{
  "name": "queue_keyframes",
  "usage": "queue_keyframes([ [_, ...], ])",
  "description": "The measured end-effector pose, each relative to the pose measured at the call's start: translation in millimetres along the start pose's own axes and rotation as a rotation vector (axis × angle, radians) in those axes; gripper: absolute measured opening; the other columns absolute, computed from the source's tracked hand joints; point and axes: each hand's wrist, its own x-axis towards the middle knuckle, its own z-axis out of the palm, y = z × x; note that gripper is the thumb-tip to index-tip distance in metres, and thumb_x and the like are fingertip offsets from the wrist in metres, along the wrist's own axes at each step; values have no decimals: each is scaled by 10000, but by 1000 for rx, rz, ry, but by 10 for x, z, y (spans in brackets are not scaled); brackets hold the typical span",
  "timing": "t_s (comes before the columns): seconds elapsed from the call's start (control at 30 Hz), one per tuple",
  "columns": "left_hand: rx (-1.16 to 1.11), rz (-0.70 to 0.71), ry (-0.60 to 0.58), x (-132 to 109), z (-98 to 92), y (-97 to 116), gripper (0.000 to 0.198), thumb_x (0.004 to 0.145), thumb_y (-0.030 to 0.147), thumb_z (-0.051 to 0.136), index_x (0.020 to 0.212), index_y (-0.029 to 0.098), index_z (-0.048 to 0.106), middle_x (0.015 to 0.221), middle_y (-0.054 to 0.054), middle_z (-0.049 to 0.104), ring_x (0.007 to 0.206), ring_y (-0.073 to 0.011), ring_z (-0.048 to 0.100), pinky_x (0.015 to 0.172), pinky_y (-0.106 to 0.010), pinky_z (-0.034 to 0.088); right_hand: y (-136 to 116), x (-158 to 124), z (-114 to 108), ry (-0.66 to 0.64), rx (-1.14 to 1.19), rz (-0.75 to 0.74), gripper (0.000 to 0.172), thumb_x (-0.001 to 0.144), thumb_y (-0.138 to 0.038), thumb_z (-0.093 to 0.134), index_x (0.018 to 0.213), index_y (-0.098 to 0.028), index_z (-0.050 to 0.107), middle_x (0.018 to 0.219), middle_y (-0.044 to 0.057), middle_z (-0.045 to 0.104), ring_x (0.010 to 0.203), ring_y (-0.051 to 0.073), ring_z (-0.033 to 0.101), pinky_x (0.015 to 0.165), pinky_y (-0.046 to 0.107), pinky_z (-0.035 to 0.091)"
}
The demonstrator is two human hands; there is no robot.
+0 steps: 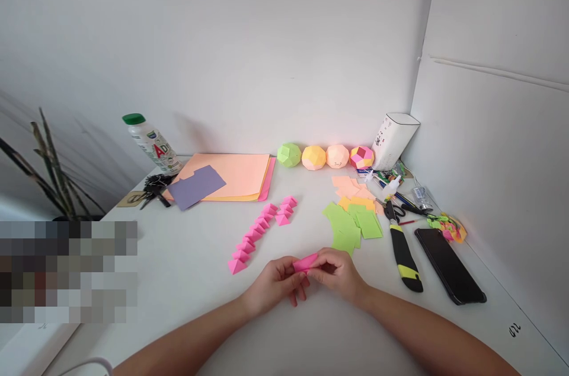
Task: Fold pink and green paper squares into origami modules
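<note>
Between my two hands is a small piece of folded pink paper [306, 263], raised just above the white table. My left hand [278, 284] pinches its left end with thumb and fingers. The fingers of my right hand [340, 274] are closed on its right end. Just beyond my hands, a slanting row of folded pink paper pieces [253, 235] stands on the table, with a shorter row of pink pieces [285, 212] beside its far end. Green paper pieces [344, 228] lie past my right hand, with orange paper pieces [358, 203] and peach ones [351, 186] behind them.
Paper balls [313, 158] line the wall. To the right lie a utility knife [405, 257], scissors [393, 210], a phone [450, 266] and a crumpled paper bundle [448, 227]. At the back left are paper sheets [240, 174], a purple piece [198, 187] and a leaning bottle [153, 143].
</note>
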Motion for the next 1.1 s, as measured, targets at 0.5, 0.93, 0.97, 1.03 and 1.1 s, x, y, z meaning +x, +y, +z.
queue_keyframes([
  [0.5, 27, -23, 43, 3, 32, -24, 331, 761, 464, 611, 843, 144, 588, 691, -17, 637, 549, -151, 632, 449, -243, 478, 5, -14, 22, -12, 120, 141, 173, 769, -323, 657, 691, -172, 622, 666, 10, 612, 511, 122, 574, 459, 242, 467],
  [0.93, 29, -23, 34, 10, 23, -58, 309, 769, 444, 608, 794, 139, 571, 673, -13, 633, 524, -139, 628, 438, -229, 473, 4, -11, 28, -7, 147, 173, 132, 772, -289, 643, 719, -172, 614, 622, -1, 612, 483, 119, 573, 431, 225, 457],
  [0.97, 30, -23, 37, 13, 24, -55, 310, 768, 445, 609, 787, 138, 569, 671, -14, 634, 521, -139, 628, 435, -229, 472, 4, -11, 29, -6, 152, 175, 126, 772, -279, 641, 716, -171, 611, 615, -3, 608, 482, 118, 572, 431, 223, 456],
  [1.03, 27, -28, 40, 17, 26, -47, 314, 762, 447, 614, 781, 138, 564, 669, -15, 637, 518, -139, 628, 432, -228, 470, 4, -10, 29, -5, 159, 183, 116, 768, -262, 641, 711, -167, 607, 607, -5, 604, 476, 116, 570, 429, 221, 454],
  [1.1, 23, -35, 39, 19, 28, -41, 318, 755, 450, 618, 778, 138, 561, 671, -16, 639, 520, -140, 629, 435, -231, 472, 3, -9, 29, -6, 161, 192, 110, 765, -250, 640, 706, -164, 605, 610, -3, 608, 472, 115, 568, 431, 221, 454],
])
